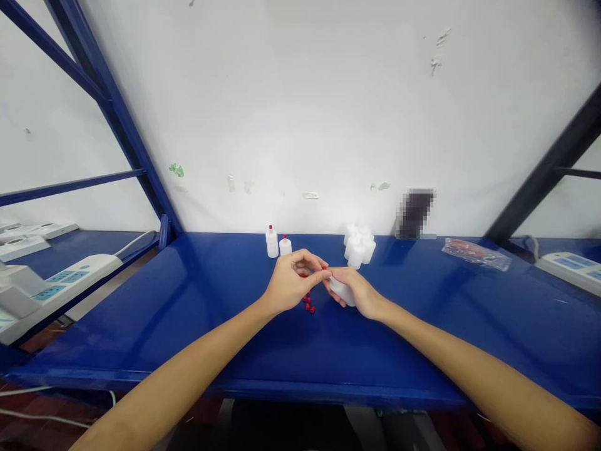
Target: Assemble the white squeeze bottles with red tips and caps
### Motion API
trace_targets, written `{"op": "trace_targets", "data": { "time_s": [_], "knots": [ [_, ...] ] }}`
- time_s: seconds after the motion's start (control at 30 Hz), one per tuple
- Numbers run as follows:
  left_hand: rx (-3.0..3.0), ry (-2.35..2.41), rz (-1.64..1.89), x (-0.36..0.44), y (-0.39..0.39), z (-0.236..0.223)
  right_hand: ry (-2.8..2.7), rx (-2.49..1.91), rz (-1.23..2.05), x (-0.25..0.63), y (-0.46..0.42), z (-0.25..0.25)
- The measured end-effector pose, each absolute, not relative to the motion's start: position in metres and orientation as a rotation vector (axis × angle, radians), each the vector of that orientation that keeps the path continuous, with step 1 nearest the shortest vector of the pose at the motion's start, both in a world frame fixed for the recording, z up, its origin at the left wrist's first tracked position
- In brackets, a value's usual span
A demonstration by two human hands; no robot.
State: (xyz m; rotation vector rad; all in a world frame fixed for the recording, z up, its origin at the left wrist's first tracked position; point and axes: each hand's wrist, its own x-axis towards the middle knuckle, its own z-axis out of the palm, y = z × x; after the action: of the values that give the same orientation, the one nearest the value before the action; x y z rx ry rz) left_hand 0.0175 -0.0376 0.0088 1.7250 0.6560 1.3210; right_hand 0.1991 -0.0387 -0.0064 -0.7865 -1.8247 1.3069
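In the head view, the person's right hand was closed around a white plastic bottle, its body partly hidden by the fingers, above the blue table. The left hand pinched a red cap between thumb and fingertips at the bottle's mouth (whether it was seated, one could not tell). The bottle lay just right of the left fingertips, tilted, its long axis running up and leftward toward them, so the alignment of cap with neck mattered most. Loose red caps lay beside the left hand; two capped bottles stood beyond it.
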Motion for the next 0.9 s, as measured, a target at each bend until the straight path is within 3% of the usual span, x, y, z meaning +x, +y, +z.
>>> {"op": "trace_targets", "data": {
  "time_s": [0.5,0.7,0.9],
  "knots": [
    [1.975,0.729,1.31,0.022,-0.047,0.005,-1.99,-0.815,1.146,0.202,-0.043,-0.003],
    [2.22,0.745,1.172,0.018,-0.049,0.007,-2.184,-0.886,0.933,0.206,-0.045,-0.001],
    [2.279,0.737,1.235,0.019,-0.048,0.004,-2.106,-0.868,0.963,0.204,-0.045,-0.003]
  ]
}}
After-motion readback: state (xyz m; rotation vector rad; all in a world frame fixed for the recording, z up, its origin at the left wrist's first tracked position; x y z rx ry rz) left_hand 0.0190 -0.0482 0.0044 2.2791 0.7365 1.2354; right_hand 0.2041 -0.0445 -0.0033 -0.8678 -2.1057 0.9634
